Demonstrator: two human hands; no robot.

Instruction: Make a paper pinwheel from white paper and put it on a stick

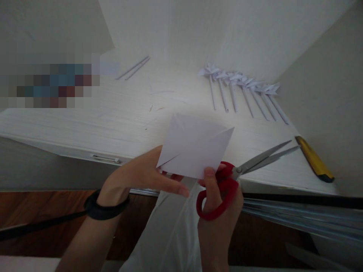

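Note:
A square sheet of white paper point(195, 143) with slits cut in from its corners is held above the table's front edge. My right hand point(219, 204) pinches its near edge, thumb on top. Hooked on that same hand are red-handled scissors point(252, 164), their blades slightly apart and pointing right, away from the paper. My left hand point(147, 170) is at the sheet's left side with its thumb stretched out, off the paper. Its other fingers go under the sheet and are mostly hidden.
Several paper pinwheels point(241, 81) on rolled sticks lie in a row at the back right. A yellow utility knife point(314, 158) rests by the right edge. Two paper sticks point(134, 68) lie at the back left of the white table point(70, 124). Small scraps point(155, 108) dot the middle.

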